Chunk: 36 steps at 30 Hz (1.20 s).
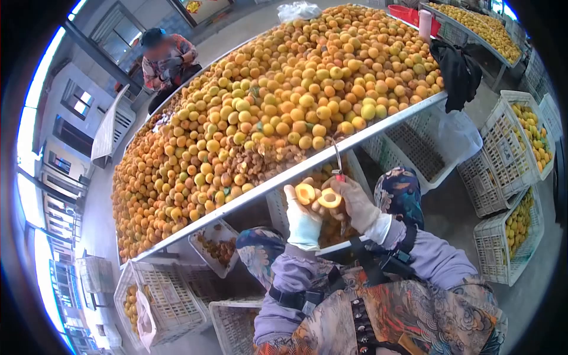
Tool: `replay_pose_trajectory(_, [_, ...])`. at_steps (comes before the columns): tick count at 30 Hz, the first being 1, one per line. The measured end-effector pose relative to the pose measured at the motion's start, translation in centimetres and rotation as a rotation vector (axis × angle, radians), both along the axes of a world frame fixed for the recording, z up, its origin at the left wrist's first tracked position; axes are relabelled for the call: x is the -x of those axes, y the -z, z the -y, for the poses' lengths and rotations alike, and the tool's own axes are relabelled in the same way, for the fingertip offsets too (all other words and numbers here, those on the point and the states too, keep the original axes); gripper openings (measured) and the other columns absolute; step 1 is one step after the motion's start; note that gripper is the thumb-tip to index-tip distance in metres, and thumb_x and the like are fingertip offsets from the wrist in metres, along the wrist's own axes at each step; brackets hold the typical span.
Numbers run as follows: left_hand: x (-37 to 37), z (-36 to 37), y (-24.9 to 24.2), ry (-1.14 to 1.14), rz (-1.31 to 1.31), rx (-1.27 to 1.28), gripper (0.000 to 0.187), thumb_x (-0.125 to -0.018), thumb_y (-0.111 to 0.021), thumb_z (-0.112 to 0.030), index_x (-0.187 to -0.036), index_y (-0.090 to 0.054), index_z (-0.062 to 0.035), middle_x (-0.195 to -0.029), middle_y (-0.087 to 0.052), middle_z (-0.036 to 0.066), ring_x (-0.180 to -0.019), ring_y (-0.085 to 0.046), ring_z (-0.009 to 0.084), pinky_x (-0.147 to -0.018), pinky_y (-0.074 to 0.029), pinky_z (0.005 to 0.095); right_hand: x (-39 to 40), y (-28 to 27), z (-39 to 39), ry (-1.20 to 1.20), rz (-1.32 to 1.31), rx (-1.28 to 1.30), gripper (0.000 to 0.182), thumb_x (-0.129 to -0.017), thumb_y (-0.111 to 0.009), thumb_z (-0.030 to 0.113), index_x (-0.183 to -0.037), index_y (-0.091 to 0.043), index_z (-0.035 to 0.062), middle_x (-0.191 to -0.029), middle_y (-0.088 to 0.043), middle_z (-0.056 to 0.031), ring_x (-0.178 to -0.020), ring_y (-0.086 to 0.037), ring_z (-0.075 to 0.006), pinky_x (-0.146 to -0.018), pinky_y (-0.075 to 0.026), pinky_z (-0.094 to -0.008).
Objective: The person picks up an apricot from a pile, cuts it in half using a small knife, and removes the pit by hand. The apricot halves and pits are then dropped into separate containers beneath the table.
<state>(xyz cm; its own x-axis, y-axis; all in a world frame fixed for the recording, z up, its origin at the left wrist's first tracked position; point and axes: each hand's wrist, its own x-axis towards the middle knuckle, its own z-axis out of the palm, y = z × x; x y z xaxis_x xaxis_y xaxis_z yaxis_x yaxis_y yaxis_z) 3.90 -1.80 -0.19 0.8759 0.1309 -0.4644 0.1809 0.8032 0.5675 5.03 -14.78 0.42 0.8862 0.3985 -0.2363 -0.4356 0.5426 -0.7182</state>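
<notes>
My left hand (303, 220), in a pale glove, holds one half of a cut apricot (305, 193), its orange flesh facing up. Beside it my right hand (358, 206), also gloved, is closed on the other half (329, 198), where the brown stone shows. A knife (338, 165) with a red part at its handle sticks up from my right hand, its curved blade pointing toward the table edge. Both hands are close together, just in front of the metal rim (272, 181) of the table heaped with whole apricots (248, 112). Below them is a crate with fruit (331, 234).
Another person (165, 59) sits across the heap at the left. A black garment (458, 74) hangs over the table's right corner. Crates of apricots (509, 234) stand at the right, and another crate (168, 296) at the lower left. A small bin (204, 251) holds scraps.
</notes>
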Motion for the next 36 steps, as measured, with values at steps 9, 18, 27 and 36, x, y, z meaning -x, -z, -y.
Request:
replay_pose_trajectory(9, [1.9, -2.3, 0.5, 0.112, 0.149, -0.156, 0.058, -0.093, -0.033, -0.057, -0.108, -0.053, -0.0041, -0.071, -0.053, 0.004, -0.051, -0.041, 0.0091, -0.049, -0.035, 0.0237, -0.7, 0.5, 0.8, 0.049, 0.011, 0.12, 0.015, -0.092, -0.051, 0.02, -0.097, -0.055, 0.0067, -0.069, -0.058, -0.0044, -0.04, -0.049, -0.0092, -0.032, -0.038, -0.0206])
replay_pose_trajectory(18, [2.4, -1.9, 1.8, -0.048, 0.386, -1.502, 0.038, -0.083, -0.062, -0.008, -0.118, -0.052, -0.0003, -0.111, -0.058, 0.011, -0.1, -0.058, 0.0212, -0.087, -0.047, 0.0311, -1.3, 2.8, -0.9, 0.169, 0.257, 0.252, 0.009, -0.087, -0.052, 0.01, -0.09, -0.059, 0.0053, -0.077, -0.057, -0.0006, -0.07, -0.053, -0.0068, -0.061, -0.045, -0.0221])
replay_pose_trajectory(27, [3.2, 0.1, 0.0, 0.148, 0.615, -1.577, 0.046, -0.074, -0.073, -0.016, -0.114, -0.054, -0.0041, -0.11, -0.055, 0.013, -0.1, -0.058, 0.024, -0.086, -0.046, 0.0312, -2.1, 3.0, -0.3, 0.013, 0.184, 0.268, 0.005, -0.088, -0.054, 0.007, -0.092, -0.055, 0.0041, -0.081, -0.056, 0.0005, -0.073, -0.052, -0.0069, -0.066, -0.043, -0.0207])
replay_pose_trajectory(36, [3.8, 1.2, 2.5, 0.188, 0.285, -0.262, 0.048, -0.088, -0.056, -0.007, -0.132, -0.037, -0.0017, -0.118, -0.049, 0.012, -0.106, -0.054, 0.0207, -0.091, -0.048, 0.0332, -0.6, 3.2, -0.1, 0.109, 0.546, 0.814, 0.012, -0.087, -0.06, 0.013, -0.088, -0.056, 0.0019, -0.081, -0.057, -0.0029, -0.073, -0.054, -0.0096, -0.065, -0.045, -0.0242])
